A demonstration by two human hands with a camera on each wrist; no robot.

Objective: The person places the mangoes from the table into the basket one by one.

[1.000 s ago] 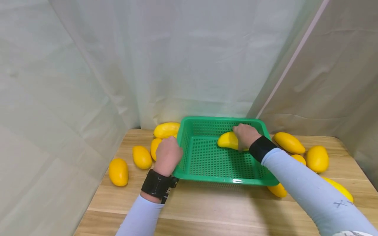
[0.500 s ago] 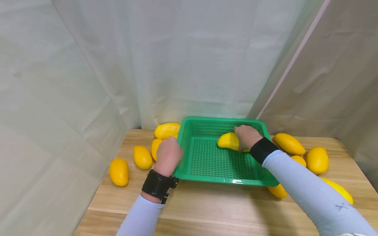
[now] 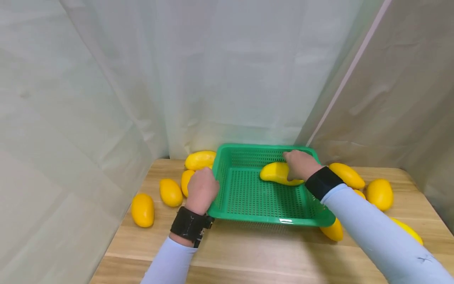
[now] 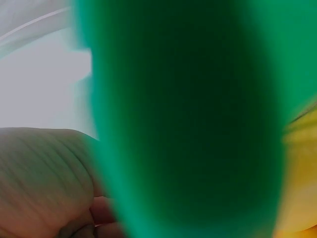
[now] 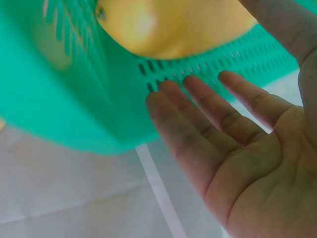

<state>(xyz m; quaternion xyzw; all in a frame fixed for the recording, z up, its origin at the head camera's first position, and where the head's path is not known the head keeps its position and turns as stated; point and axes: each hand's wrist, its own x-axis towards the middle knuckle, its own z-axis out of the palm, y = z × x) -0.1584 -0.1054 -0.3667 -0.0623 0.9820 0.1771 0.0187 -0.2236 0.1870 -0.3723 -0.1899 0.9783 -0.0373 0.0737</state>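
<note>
A green plastic basket [image 3: 248, 197] with slotted walls stands on the wooden table. One long yellow mango [image 3: 276, 172] lies inside it, towards the back right. My left hand [image 3: 203, 190] grips the basket's left rim; in the left wrist view the green wall hides most of its fingers. My right hand [image 3: 302, 163] hovers over the right part of the basket, beside the mango. In the right wrist view, the fingers [image 5: 185, 134] of that hand are spread and nearly straight, apart from the mango [image 5: 173, 25].
Left of the basket lie several mangoes, among them a mango [image 3: 143, 210] near the table edge. Several more lie to the right, including a mango [image 3: 380, 194] beyond the right forearm. A pale curtain [image 3: 230, 79] hangs behind the table [image 3: 248, 256].
My right hand has let go of the mango and drawn slightly right, so more of the fruit shows. The left hand stays at the rim. The head view has shifted slightly.
</note>
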